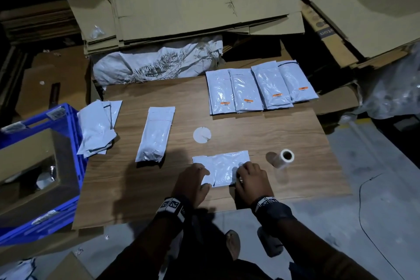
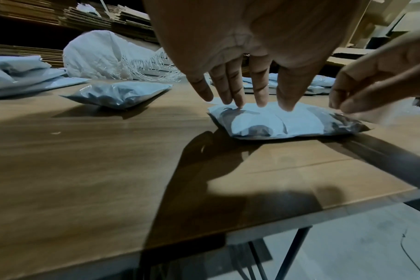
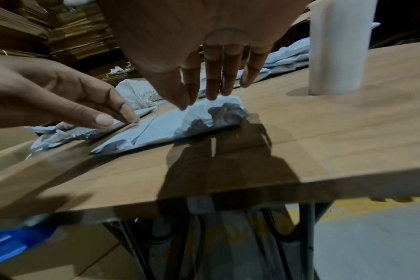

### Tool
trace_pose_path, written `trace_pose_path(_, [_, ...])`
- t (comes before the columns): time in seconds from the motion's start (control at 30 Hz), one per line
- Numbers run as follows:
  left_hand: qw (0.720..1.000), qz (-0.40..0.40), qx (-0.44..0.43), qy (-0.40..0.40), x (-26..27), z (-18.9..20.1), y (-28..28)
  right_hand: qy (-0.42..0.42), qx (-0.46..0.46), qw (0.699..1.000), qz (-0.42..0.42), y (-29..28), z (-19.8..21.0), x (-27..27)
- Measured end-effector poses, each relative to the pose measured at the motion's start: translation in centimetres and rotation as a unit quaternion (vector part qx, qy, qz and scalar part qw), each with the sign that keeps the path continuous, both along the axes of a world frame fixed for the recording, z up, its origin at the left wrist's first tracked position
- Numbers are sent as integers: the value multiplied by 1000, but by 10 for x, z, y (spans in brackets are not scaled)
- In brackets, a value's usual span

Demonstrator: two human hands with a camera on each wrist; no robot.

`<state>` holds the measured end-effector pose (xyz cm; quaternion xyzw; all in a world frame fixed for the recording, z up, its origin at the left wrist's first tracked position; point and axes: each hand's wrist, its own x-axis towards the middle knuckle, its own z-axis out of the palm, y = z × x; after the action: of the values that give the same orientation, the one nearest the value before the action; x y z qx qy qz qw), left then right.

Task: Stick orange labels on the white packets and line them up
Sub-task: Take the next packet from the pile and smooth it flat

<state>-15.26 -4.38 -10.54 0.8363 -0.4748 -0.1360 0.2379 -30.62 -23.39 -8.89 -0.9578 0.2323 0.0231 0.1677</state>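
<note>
White plastic, crinkled and shiny, lies under both hands: a packet (image 1: pixel 223 167) set crosswise near the front edge of the table (image 1: pixel 261 125). The left hand (image 1: pixel 193 183) rests on its left half with the fingers (image 2: pixel 260 89) straight and slightly spread, tips pressing down on the film and holding nothing. The right hand (image 1: pixel 251 179) is at the packet's right end; the wrist view shows its fingers (image 3: pixel 212 79) extended downward, tips touching the rumpled plastic, thumb close beside them. Whether a label is between those fingertips I cannot tell.

The tabletop is wood-grain brown, with thin dark metal legs showing beneath its front edge. At the far right of it, four labelled packets (image 1: pixel 261 88) lie side by side in a row, overlapping slightly, each with a small orange label (image 1: pixel 248 100) near its lower end. Left of centre lies a single unlabelled packet (image 1: pixel 155 134), lengthwise, and beyond that a loose pile of packets (image 1: pixel 98 127) hangs over the table's left edge. A round white disc (image 1: pixel 202 135) sits in the middle of the surface. Just right of the hands stands a pale roll (image 1: pixel 284 158), upright on its end.

A blue crate (image 1: pixel 75 166) holding a cardboard box stands to the left. Behind the table slumps a frayed white sack (image 1: pixel 156 63), and flattened cardboard sheets (image 1: pixel 181 0) are stacked all around in dim light.
</note>
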Motion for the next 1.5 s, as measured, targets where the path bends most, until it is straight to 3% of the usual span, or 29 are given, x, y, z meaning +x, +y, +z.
trace_pose_path(0.07, [999, -3, -19, -28, 2, -1, -9, -36, 9, 999, -2, -2, 0, 11])
trace_pose_path(0.17, [998, -7, 32, -56, 0, 0, -28, -73, 25, 996, 43, -4, -6, 31])
trace_pose_path(0.43, [980, 2, 197, -26, -8, -33, -46, 87, 32, 992, 89, -2, -42, 50])
trace_pose_path(0.97, [984, 17, 167, -59, -8, -42, -44, 70, 24, 994, 82, -2, -50, 49])
trace_pose_path(1.17, [975, 2, 213, -69, -4, -37, -42, 108, 48, 991, 66, -21, -43, 33])
trace_pose_path(1.33, [961, -23, 265, -73, 0, -7, -50, 106, 85, 988, 66, -43, -37, 4])
trace_pose_path(1.4, [967, -21, 245, -65, 3, 11, -53, 83, 83, 992, 56, -44, -35, -3])
trace_pose_path(1.5, [990, 0, 135, -44, 6, 27, -50, 58, 82, 994, 47, -39, -31, -5])
